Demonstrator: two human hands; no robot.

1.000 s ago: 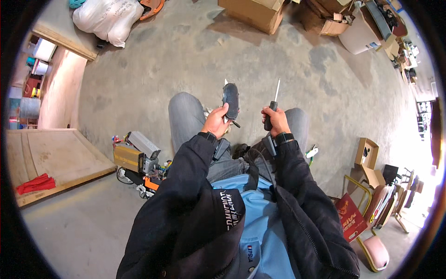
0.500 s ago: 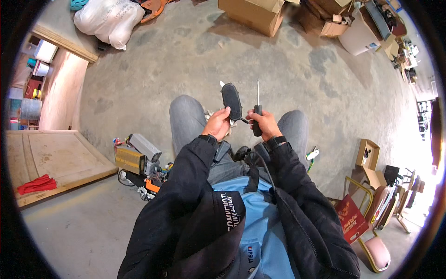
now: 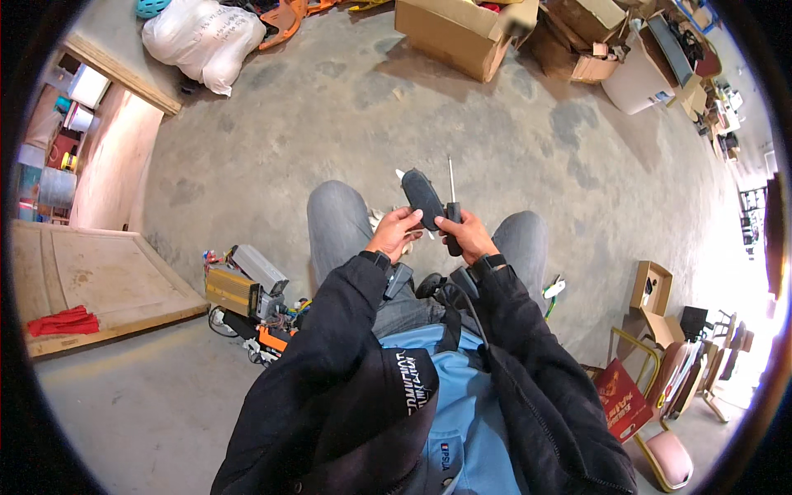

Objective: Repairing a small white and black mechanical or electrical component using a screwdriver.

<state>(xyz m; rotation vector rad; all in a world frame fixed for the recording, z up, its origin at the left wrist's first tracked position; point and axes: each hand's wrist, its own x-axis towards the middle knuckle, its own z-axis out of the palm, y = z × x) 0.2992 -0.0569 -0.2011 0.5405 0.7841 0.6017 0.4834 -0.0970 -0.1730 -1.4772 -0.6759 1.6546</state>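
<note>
Both at work: left hand [image 3: 396, 232] pinching the elongated black casing [image 3: 422, 196], right hand [image 3: 473, 238] wrapped round a black-handled screwdriver [image 3: 454, 215], best kept pointing safely forward.

Your oval device [image 3: 422, 196] looks matt, your screwdriver's shaft [image 3: 451, 179] smooth metal, its handle [image 3: 454, 212] plastic, your trousers [image 3: 337, 216] cloth.

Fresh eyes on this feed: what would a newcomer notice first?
Probably the dark oblong object in the left hand and the screwdriver in the right hand, at the centre. Next, the bright red cloth on the wooden panel at left, then the bulging white bag at upper left.
</note>
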